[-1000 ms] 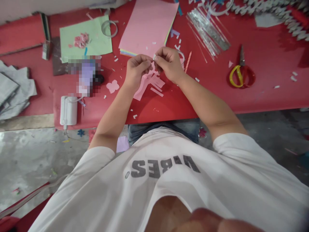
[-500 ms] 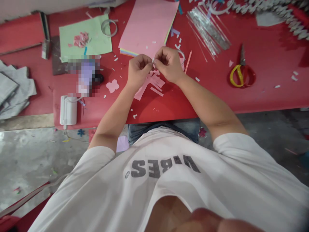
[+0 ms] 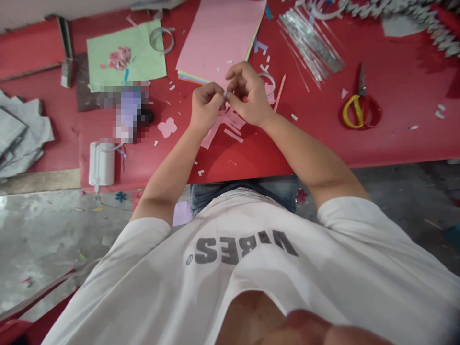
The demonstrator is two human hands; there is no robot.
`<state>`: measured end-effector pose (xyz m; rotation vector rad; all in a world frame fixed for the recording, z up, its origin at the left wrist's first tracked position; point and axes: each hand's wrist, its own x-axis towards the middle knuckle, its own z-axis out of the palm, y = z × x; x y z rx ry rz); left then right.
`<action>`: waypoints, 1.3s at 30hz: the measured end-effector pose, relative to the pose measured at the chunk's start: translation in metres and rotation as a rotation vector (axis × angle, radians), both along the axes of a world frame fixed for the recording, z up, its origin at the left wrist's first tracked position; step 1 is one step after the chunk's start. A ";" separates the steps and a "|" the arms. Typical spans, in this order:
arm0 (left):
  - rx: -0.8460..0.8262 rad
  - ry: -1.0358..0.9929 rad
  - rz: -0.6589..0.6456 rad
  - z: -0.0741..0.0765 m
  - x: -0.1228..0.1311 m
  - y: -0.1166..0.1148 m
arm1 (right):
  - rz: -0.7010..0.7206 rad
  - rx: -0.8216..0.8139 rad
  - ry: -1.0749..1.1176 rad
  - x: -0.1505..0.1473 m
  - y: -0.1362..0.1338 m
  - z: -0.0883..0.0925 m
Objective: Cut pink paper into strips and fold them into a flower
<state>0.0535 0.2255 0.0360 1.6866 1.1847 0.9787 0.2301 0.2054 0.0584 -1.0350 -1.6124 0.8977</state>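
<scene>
My left hand (image 3: pixel 206 108) is closed in a pinch over the red table (image 3: pixel 247 160), thumb against the curled fingers. Right beside it, my right hand (image 3: pixel 249 98) has its thumb tip at the left fingertips; its index finger is lifted and the other fingers are curled. Whatever lies between the fingertips is too small to name. Under and in front of the hands are pink paper strips (image 3: pixel 233 135). A pink paper flower shape (image 3: pixel 167 127) lies to the left of my left hand. Behind the hands sits a stack of coloured paper (image 3: pixel 223 36), pink on top.
Scissors (image 3: pixel 361 108) with yellow and red handles lie at the right. Nearby are a twisted pink stick (image 3: pixel 280 92), clear tape roll (image 3: pixel 269 82) and silvery strips (image 3: pixel 311 45). At the left are green paper (image 3: pixel 143 62) with pink scraps, another tape roll (image 3: pixel 161 40) and a white power bank (image 3: pixel 102 165).
My right index finger has lifted away from the pinch, and the right hand has opened slightly. The left hand stays nearly in place. Things on the table have not moved.
</scene>
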 end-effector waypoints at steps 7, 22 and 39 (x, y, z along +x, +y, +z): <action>-0.090 -0.036 -0.062 0.006 0.004 -0.004 | -0.019 0.090 -0.060 0.003 0.000 0.001; 0.093 -0.042 -0.001 -0.013 0.000 0.005 | -0.083 -0.008 -0.078 0.004 0.007 -0.003; 0.203 -0.225 0.040 -0.009 0.007 0.006 | -0.058 -0.002 0.088 0.004 0.028 -0.032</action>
